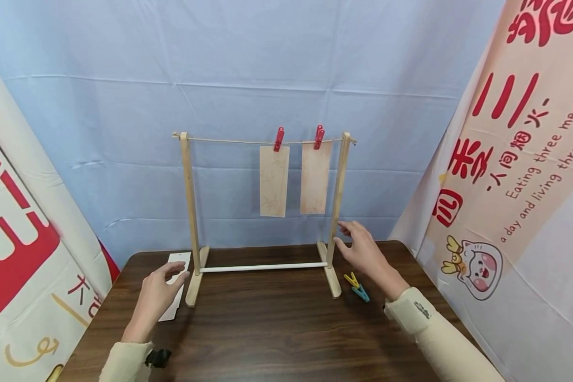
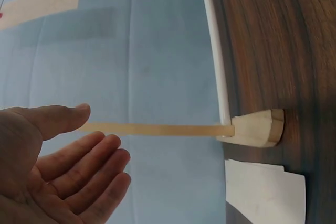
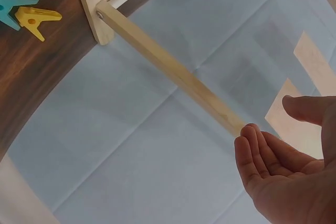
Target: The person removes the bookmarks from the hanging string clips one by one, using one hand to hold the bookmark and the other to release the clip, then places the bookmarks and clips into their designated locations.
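Wooden rack [image 1: 338,196], posts [image 1: 190,196] upright, white crossbar [image 1: 262,267] lengthwise left to right, between loosely spread hands [image 1: 157,293] [image 1: 364,250]

From the head, looks forward and down at the pale wooden frame [image 1: 191,203]; from each wrist, looks nearer, tilted sideways, toward the light-blue cloth backdrop [image 2: 157,66], sharing the thin white crossbar [image 1: 263,267].

We see a wooden rack [image 1: 191,201] standing upright, a string [image 1: 229,141] across its top. Red clips [image 1: 278,140] hang two pale paper cards [image 1: 274,185] from the string's right half. White cards [image 2: 268,192] lie overlapping by the left foot, near the left hand [image 1: 158,291]. A yellow clip [image 1: 350,279] and blue clip [image 1: 361,292] lie right of the rack, near the right hand [image 1: 366,255].
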`<state>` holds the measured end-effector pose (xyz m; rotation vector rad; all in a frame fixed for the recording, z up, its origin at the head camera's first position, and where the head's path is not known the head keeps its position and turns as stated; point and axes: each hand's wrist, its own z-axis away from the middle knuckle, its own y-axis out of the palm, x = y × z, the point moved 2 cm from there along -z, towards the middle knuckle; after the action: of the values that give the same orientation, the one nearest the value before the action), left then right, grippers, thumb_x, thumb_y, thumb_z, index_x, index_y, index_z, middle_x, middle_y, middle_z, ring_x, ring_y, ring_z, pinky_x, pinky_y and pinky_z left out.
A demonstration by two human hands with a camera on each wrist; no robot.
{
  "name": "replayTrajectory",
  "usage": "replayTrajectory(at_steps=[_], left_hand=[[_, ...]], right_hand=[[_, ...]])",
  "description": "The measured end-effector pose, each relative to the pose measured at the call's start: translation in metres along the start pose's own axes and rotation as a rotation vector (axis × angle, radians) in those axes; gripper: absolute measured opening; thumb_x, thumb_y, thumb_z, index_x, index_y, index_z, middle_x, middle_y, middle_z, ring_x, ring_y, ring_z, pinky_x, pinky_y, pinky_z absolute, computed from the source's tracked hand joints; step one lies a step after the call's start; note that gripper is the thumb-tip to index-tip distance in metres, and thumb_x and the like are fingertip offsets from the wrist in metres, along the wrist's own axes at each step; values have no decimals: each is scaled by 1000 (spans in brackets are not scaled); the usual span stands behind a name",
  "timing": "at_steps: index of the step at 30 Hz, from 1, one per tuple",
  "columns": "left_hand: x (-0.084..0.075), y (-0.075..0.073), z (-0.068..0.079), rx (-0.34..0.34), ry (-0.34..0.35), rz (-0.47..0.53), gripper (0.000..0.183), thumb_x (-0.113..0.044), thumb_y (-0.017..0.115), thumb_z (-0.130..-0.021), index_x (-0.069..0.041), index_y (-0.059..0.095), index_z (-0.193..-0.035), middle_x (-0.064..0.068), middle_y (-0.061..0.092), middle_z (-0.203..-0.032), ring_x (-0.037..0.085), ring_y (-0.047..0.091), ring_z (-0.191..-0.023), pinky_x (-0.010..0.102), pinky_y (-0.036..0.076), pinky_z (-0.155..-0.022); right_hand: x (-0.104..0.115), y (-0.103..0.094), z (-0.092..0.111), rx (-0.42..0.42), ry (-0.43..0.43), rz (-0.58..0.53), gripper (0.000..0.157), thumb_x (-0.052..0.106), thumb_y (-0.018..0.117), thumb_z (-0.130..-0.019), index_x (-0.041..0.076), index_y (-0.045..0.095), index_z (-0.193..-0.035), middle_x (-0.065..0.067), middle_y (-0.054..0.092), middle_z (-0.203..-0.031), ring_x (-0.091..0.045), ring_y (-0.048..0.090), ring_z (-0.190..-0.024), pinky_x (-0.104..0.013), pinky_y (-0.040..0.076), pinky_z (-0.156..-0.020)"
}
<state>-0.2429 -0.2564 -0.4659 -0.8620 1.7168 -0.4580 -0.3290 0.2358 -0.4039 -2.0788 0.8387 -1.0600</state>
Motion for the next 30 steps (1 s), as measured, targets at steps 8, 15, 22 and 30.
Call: replayTrajectory(at_steps=[8,15,22,30], left_hand=[[-11,5,-7,18,26,26,35,-19,73,-105,0,71,-134,23,73,-130,46,67,-124,60,50,-106],[-25,8,-13,23,64,40,36,-20,73,-106,-1,70,-137,20,74,-129,44,67,-125,59,51,-106],[-39,12,-20,28,87,36,38,-23,71,-107,-5,69,-140,18,72,-135,43,66,-126,60,52,-105],[-52,18,-24,21,108,90,43,-27,72,-107,-6,67,-143,16,69,-142,42,62,-132,60,50,-108]], right_hand=[[8,-2,-5,15,-29,24,50,12,76,-102,-8,59,-145,-21,67,-122,-38,65,-113,-53,57,-93],[14,-4,-10,19,-42,29,52,14,75,-103,-6,58,-147,-23,67,-123,-36,64,-112,-53,56,-93],[19,-5,-14,-3,-70,26,50,11,76,-102,-8,59,-145,-24,67,-122,-40,65,-113,-54,56,-94],[30,-7,-19,-12,-101,29,51,12,75,-102,-6,58,-147,-18,67,-121,-37,65,-113,-53,56,-95]])
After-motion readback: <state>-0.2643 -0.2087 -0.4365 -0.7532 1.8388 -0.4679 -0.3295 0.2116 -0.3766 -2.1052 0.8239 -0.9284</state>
